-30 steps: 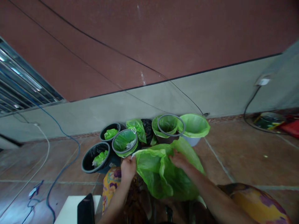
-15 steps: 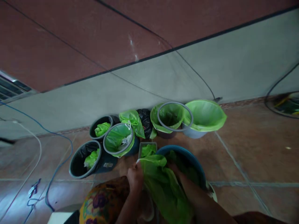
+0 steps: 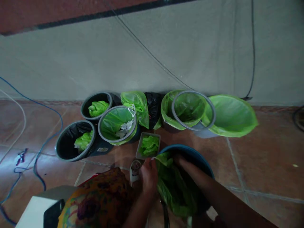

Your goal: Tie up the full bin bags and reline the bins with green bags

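While your left hand [image 3: 149,174] pinches the rim of a green plastic bag [image 3: 174,193], your right hand [image 3: 180,161] reaches down inside a round blue tub [image 3: 187,147]; its fingers are hidden, so whether they grip cannot be told. The bag hangs from your left hand into the tub, spread across the left part of its opening and overlapping its left edge.

Just beyond your left hand, near the tub's far left edge, a small rectangular tray [image 3: 138,147] stands on the tiled floor [image 3: 270,158], holding crumpled green plastic [image 3: 149,145].

Along the floor's far edge, where it meets the wall [image 3: 201,47], you face a row of containers. At its left are three grey-rimmed bins [image 3: 100,136]; two hold crumpled green plastic, and the third, lined in green, holds white scraps. Next come a filled green bag [image 3: 136,104] and a black bag [image 3: 153,109]. To their right stand a dark bin [image 3: 169,127] and a pale bucket [image 3: 206,134], both lined in green, with a loose grey ring [image 3: 213,110] lying across their adjoining edges.
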